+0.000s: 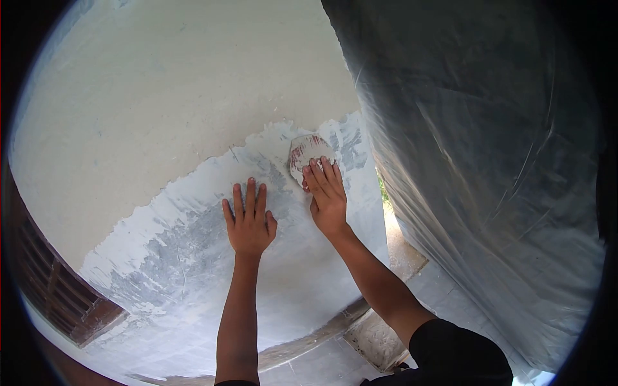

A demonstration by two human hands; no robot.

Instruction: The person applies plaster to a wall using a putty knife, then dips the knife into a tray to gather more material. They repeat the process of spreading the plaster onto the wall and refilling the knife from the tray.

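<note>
My left hand [251,222] lies flat against the wall [193,83], fingers spread, holding nothing. It rests on the patchy white and grey lower band of the wall. Up and to the right of it, my right hand [328,196] presses a rounded pad [306,151] to the wall. White smears cover the pad, with reddish streaks showing through. The fingers lie over its lower right part; its underside against the wall is hidden. Rough white filler edges [164,199] run diagonally above my left hand, below the smooth cream surface.
A large translucent plastic sheet [489,161] hangs at the right, close to the wall's edge. A brown slatted wooden frame [55,273] is at the lower left. Below stand a tray smeared with whitish material [376,341] and a grey tiled floor [322,363].
</note>
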